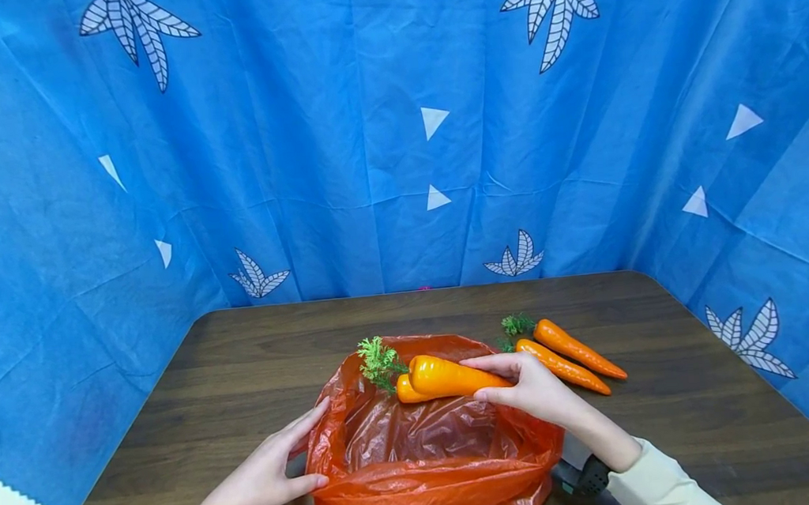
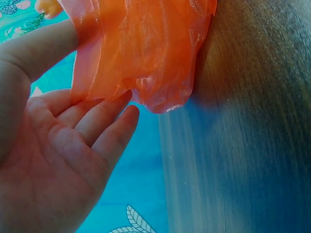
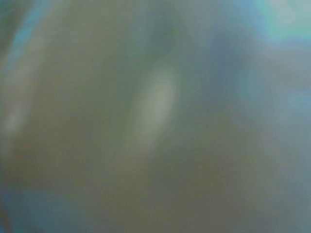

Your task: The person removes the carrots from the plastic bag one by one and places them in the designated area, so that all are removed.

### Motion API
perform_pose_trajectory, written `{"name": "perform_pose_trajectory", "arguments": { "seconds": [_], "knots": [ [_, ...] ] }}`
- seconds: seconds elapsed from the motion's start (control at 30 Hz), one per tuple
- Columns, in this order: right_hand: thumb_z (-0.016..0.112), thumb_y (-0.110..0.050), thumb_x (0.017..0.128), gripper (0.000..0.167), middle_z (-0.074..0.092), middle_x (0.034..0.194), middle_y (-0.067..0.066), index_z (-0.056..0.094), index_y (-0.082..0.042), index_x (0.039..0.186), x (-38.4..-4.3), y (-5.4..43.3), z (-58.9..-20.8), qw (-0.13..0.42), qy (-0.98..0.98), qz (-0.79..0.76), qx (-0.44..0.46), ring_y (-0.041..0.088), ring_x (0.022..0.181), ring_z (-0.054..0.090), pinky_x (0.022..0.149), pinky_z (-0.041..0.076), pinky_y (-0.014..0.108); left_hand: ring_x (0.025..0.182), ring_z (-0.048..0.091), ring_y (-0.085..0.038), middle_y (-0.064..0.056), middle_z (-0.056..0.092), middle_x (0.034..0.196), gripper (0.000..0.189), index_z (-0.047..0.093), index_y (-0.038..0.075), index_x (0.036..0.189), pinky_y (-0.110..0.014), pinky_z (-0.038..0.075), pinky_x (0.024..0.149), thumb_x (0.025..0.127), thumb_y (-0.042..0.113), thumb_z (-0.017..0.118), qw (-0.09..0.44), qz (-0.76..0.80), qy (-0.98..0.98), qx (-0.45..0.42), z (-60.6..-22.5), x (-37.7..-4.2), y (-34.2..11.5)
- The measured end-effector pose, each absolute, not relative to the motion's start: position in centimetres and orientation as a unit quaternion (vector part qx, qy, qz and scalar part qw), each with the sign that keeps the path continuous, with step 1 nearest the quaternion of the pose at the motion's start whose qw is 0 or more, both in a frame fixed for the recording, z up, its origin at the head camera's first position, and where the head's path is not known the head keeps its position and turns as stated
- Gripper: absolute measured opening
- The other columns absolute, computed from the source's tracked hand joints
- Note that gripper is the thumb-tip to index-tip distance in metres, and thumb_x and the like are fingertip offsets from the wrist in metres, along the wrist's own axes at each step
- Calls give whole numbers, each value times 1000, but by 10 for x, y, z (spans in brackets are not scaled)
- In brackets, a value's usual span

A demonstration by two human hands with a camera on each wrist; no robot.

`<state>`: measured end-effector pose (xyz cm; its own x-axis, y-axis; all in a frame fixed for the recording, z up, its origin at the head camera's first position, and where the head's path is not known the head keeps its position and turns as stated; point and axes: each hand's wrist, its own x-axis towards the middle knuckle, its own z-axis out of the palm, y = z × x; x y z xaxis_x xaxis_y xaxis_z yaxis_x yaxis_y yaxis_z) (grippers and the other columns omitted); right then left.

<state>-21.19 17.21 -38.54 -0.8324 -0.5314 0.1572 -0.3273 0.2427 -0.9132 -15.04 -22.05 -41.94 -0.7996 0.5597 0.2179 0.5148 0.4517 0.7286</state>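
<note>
An orange-red plastic bag [image 1: 437,488] stands on the table with its mouth spread wide. My left hand [image 1: 272,473] rests against the bag's left side, thumb and fingers spread apart; in the left wrist view the fingertips [image 2: 127,116] touch the thin plastic. Over the bag's mouth my right hand [image 1: 529,389] grips a thick orange carrot [image 1: 450,376] by its right end, thumb in front. The rounded end of a second carrot [image 1: 407,392] shows just behind it, and a leafy green top [image 1: 379,361] sticks out at the left. The right wrist view is only a blur.
Two more carrots lie side by side on the wooden table [image 1: 256,359], right of the bag: a nearer carrot [image 1: 563,368] and a farther carrot [image 1: 579,350], green tops to the left. A patterned blue curtain [image 1: 395,126] encloses the table at the back and sides.
</note>
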Motion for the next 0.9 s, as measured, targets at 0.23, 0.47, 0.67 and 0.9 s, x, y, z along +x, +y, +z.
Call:
{"name": "perform_pose_trajectory", "arguments": {
  "seconds": [0.23,0.47,0.67,0.9],
  "knots": [
    [69,-18,86,44,62,117,12,59,-2,126,-210,175,-377,85,779,-553,-282,22,99,61,81,51,31,122,41,-38,-22,32,144,83,25,6,148,-27,40,94,83,27,72,37,423,851,309,-420,-152,-221],
    [68,-16,87,43,61,118,12,58,-2,126,-212,179,-379,75,779,-552,-288,20,99,61,81,50,30,123,39,-39,-20,32,145,82,26,9,148,-29,41,94,83,29,72,48,420,857,294,-420,-151,-221],
    [68,-12,86,43,61,118,15,58,1,126,-214,185,-381,61,775,-560,-285,21,97,61,79,51,31,123,39,-40,-21,32,145,82,26,7,148,-28,41,93,83,27,72,45,424,854,298,-420,-152,-221],
    [70,-16,85,43,61,118,14,59,-1,125,-214,191,-381,49,791,-550,-263,19,96,62,77,52,30,124,38,-40,-21,32,145,83,26,7,148,-28,40,94,83,27,72,45,427,852,300,-419,-152,-221]
  ]
}}
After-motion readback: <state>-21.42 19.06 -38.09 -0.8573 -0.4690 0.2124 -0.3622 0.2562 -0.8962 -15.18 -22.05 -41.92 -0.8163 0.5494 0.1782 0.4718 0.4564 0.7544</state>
